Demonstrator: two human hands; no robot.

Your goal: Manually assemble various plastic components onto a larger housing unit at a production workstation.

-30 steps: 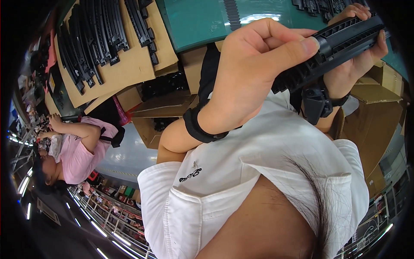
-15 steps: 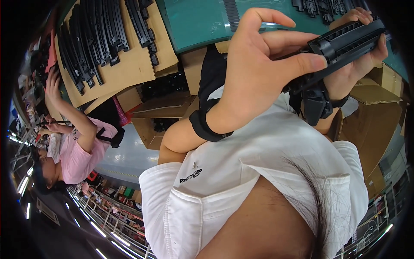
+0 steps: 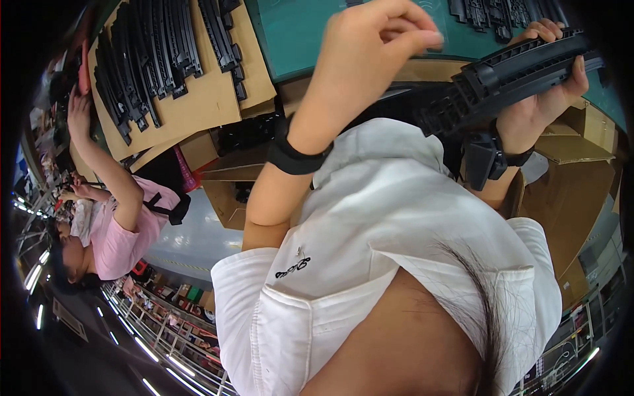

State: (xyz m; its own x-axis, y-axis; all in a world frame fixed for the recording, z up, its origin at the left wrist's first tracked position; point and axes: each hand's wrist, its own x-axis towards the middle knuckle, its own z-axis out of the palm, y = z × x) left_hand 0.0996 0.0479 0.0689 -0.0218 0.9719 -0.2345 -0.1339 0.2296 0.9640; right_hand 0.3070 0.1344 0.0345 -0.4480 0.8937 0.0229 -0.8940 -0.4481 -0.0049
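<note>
My right hand (image 3: 533, 113) grips a long, ribbed black plastic part (image 3: 512, 78) with open slots and a toothed lower end. The part is tilted, its far end rising to the right, and my fingers curl around that end. To its left, apart from it, my left hand (image 3: 370, 56) is raised over the near edge of the green table mat. Thumb and fingertips press together in a pinch; anything between them is too small to make out. Each wrist wears a black band, and a black boxy device (image 3: 481, 158) is strapped at my right one.
Several long black parts (image 3: 155, 49) lie in rows on cardboard (image 3: 198, 112) at the left. More black parts (image 3: 492, 16) rest on the green mat (image 3: 290, 39) at the back. Cardboard boxes (image 3: 571, 171) stand below the table. At far left a co-worker in a pink shirt (image 3: 122, 244) reaches toward the table.
My left hand has let go of the black part and moved left and up, its fingers now pinched. The right hand still holds the part in nearly the same place.
</note>
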